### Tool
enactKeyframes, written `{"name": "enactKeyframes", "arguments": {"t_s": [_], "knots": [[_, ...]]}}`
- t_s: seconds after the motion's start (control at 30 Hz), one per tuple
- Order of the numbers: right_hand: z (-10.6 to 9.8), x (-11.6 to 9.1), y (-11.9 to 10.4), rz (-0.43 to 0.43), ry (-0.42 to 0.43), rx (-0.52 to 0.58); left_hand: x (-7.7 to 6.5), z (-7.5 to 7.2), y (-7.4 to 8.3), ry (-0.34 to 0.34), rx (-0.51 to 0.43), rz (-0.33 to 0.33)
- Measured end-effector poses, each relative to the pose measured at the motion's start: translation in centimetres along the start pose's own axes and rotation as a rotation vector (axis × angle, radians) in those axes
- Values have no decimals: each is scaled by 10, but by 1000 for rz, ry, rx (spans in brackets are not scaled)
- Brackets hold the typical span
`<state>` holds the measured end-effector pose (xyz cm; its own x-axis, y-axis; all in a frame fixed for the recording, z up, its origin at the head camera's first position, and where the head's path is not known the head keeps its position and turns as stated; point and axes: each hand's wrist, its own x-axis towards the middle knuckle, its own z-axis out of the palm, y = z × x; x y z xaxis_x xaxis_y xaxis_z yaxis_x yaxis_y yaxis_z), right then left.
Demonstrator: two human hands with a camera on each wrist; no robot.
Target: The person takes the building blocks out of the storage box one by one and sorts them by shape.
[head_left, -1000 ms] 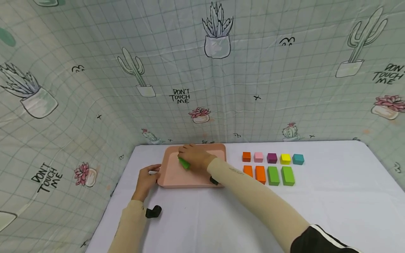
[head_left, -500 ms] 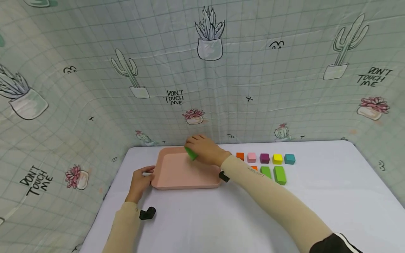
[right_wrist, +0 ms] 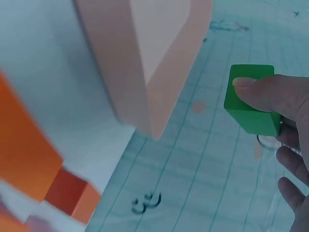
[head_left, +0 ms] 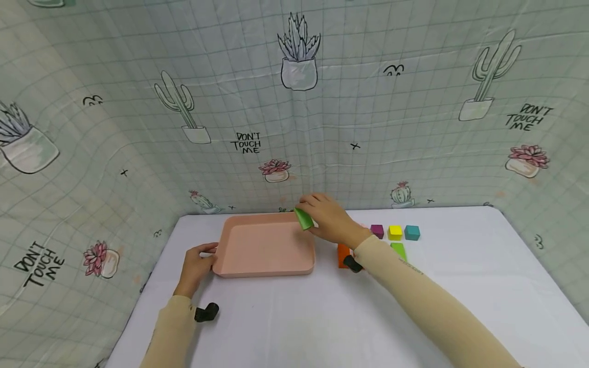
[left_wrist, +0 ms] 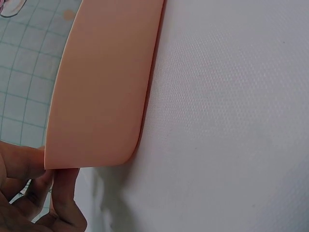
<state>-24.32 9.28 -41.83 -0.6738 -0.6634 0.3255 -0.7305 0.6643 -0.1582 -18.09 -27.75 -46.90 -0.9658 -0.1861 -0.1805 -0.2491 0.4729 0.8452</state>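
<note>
In the head view my right hand (head_left: 332, 220) pinches a green rectangular block (head_left: 303, 219), raised over the back right corner of the pink tray (head_left: 263, 273). The right wrist view has the thumb pressed on the face of this block (right_wrist: 248, 116), and the tray's corner (right_wrist: 116, 72) lies to its left, apart from it. At the tray's left side, my left hand (head_left: 195, 266) grips the rim. Seen from the left wrist, its fingers (left_wrist: 65, 198) take hold at the end of the tray's wall (left_wrist: 99, 96). The tray's visible floor is bare.
Right of the tray lie small blocks: purple (head_left: 377, 231), yellow (head_left: 395, 232) and teal (head_left: 412, 233). In front are an orange block (head_left: 343, 255) and a green one (head_left: 398, 250), partly behind my right arm. A patterned cloth (head_left: 340, 117) rises behind the white table (head_left: 285, 322).
My right hand has lifted the green block from within the tray and carried it right, to the back right corner. The left hand keeps its place at the rim; the head view has shifted slightly.
</note>
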Motion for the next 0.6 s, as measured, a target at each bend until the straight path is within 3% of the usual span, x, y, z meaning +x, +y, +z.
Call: {"name": "enactKeyframes", "arguments": {"t_s": [0.6], "knots": [[-30, -83, 42, 201, 133, 18, 1, -1, -2, -10, -18, 5]]}}
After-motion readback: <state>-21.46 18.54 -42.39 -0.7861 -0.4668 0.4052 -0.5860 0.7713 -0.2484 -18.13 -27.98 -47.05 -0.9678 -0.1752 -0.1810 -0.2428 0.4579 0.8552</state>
